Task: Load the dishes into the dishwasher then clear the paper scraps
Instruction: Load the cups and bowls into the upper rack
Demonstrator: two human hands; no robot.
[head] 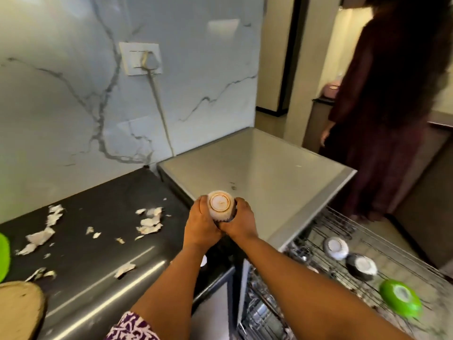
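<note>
A dark countertop (110, 202) spreads out to the left of the fingers of the left hand (203, 224). Torn paper scraps (149, 220) lie on it in a cluster just left of those fingers, with a longer trail of scraps (41, 235) well to the left and a single piece (124, 269) below and left. A green dish (3, 256) and a wooden board (19, 307) sit at the far left edge. Below and right of the fingers of the right hand (241, 222), a pulled-out wire rack (367, 244) carries a pale upturned bowl (335, 247), a darker upturned bowl (361, 266) just beside it, and a green bowl (400, 300) farthest from the fingers
</note>
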